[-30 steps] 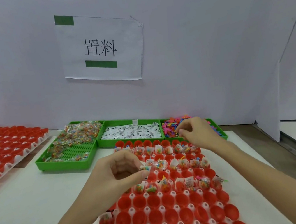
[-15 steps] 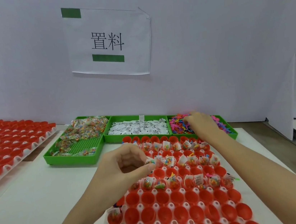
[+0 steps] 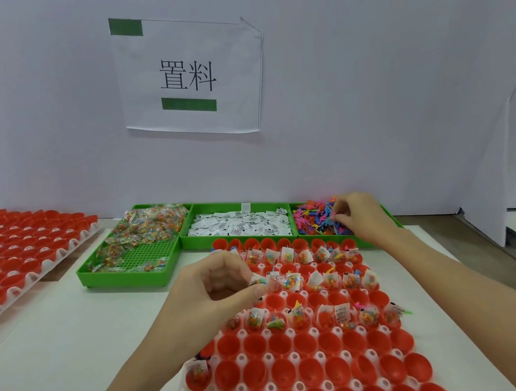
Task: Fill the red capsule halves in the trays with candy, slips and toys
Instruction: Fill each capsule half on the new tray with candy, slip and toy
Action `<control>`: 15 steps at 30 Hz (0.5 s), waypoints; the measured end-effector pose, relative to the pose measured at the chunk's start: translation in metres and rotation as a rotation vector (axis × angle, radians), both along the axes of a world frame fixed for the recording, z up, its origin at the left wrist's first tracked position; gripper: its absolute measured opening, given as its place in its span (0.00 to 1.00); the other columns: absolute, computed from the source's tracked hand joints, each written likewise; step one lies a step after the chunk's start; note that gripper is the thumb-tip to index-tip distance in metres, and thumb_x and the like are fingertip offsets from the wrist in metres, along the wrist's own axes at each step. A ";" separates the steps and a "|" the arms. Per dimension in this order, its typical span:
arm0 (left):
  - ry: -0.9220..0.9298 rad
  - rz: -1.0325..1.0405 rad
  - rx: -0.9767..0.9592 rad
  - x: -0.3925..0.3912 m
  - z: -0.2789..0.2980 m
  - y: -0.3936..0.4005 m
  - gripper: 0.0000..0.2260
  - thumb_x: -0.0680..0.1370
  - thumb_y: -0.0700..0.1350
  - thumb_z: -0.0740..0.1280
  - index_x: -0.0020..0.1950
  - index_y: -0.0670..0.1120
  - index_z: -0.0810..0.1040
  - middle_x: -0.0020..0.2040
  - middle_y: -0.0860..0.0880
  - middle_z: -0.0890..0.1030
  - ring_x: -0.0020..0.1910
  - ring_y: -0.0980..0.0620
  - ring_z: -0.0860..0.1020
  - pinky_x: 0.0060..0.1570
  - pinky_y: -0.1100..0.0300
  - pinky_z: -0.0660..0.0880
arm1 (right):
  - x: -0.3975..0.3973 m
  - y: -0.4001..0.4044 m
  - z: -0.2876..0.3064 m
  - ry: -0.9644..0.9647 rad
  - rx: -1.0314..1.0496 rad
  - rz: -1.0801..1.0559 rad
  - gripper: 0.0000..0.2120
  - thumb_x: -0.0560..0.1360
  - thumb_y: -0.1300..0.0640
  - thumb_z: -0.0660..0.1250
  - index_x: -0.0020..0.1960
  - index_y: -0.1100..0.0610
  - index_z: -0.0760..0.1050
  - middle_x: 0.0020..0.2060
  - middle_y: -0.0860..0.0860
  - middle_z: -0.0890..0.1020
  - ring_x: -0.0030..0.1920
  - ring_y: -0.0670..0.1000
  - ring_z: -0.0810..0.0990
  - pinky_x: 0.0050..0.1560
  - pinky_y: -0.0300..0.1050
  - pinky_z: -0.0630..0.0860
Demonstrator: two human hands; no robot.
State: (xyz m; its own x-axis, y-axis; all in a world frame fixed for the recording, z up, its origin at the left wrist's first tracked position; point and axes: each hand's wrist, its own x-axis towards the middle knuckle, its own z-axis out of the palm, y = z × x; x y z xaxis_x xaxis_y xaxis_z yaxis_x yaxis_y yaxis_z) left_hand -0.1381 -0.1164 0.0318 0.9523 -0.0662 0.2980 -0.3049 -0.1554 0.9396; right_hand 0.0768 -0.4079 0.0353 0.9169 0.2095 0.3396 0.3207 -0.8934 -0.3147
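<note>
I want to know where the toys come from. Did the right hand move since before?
Yes. The right hand reached away from the capsule tray, over the green bin of colourful toys by the wall.

— The capsule halves?
— Red, in a white tray.
— And the bins?
— Green; multicoloured candy packets, white slips printed black, pink and blue toys.
</note>
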 end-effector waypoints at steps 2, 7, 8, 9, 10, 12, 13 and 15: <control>0.006 0.008 -0.004 0.000 0.000 0.000 0.08 0.71 0.43 0.80 0.43 0.44 0.82 0.40 0.45 0.85 0.41 0.48 0.85 0.45 0.62 0.82 | -0.003 -0.004 0.001 0.032 0.080 -0.018 0.02 0.76 0.62 0.73 0.47 0.60 0.82 0.41 0.52 0.83 0.42 0.49 0.81 0.48 0.46 0.79; 0.010 0.010 0.009 -0.001 -0.001 0.000 0.08 0.71 0.44 0.80 0.42 0.46 0.83 0.40 0.45 0.85 0.41 0.49 0.85 0.45 0.61 0.82 | -0.007 -0.014 -0.001 0.108 0.160 -0.096 0.06 0.73 0.65 0.75 0.44 0.57 0.80 0.43 0.52 0.84 0.43 0.49 0.81 0.42 0.36 0.74; 0.011 0.010 0.011 -0.001 -0.001 0.000 0.08 0.71 0.44 0.80 0.42 0.46 0.83 0.40 0.45 0.85 0.41 0.49 0.85 0.45 0.61 0.82 | -0.008 -0.014 -0.001 0.123 0.169 -0.096 0.06 0.73 0.64 0.76 0.44 0.57 0.80 0.43 0.51 0.83 0.44 0.49 0.81 0.44 0.37 0.75; 0.012 0.010 0.009 -0.001 -0.001 0.001 0.08 0.71 0.44 0.80 0.42 0.46 0.83 0.40 0.45 0.85 0.41 0.49 0.85 0.45 0.61 0.82 | -0.009 -0.014 -0.002 0.134 0.171 -0.092 0.06 0.73 0.63 0.77 0.45 0.56 0.81 0.43 0.51 0.83 0.45 0.49 0.81 0.47 0.39 0.76; 0.013 0.008 0.006 -0.001 0.000 0.001 0.08 0.70 0.44 0.80 0.42 0.46 0.83 0.40 0.45 0.85 0.41 0.49 0.85 0.45 0.62 0.82 | -0.010 -0.014 -0.002 0.142 0.171 -0.087 0.05 0.72 0.61 0.78 0.45 0.57 0.82 0.43 0.50 0.83 0.46 0.49 0.81 0.50 0.41 0.77; 0.014 0.004 -0.008 -0.001 0.001 0.001 0.08 0.70 0.45 0.80 0.42 0.46 0.83 0.40 0.45 0.85 0.41 0.49 0.85 0.45 0.63 0.81 | -0.010 -0.016 -0.001 0.150 0.192 -0.082 0.05 0.72 0.59 0.78 0.46 0.57 0.83 0.43 0.50 0.84 0.46 0.48 0.82 0.52 0.44 0.78; 0.013 0.004 -0.016 -0.001 0.001 0.002 0.09 0.70 0.46 0.80 0.42 0.46 0.83 0.40 0.45 0.85 0.41 0.49 0.85 0.45 0.63 0.82 | -0.010 -0.017 -0.001 0.152 0.212 -0.081 0.05 0.72 0.58 0.78 0.46 0.57 0.84 0.44 0.50 0.84 0.45 0.48 0.82 0.52 0.44 0.78; 0.018 0.004 -0.027 -0.001 0.001 0.003 0.09 0.70 0.45 0.80 0.42 0.45 0.82 0.40 0.44 0.85 0.41 0.47 0.86 0.46 0.61 0.82 | -0.010 -0.019 0.000 0.157 0.265 -0.088 0.05 0.73 0.58 0.77 0.48 0.57 0.85 0.45 0.51 0.85 0.46 0.49 0.83 0.51 0.45 0.79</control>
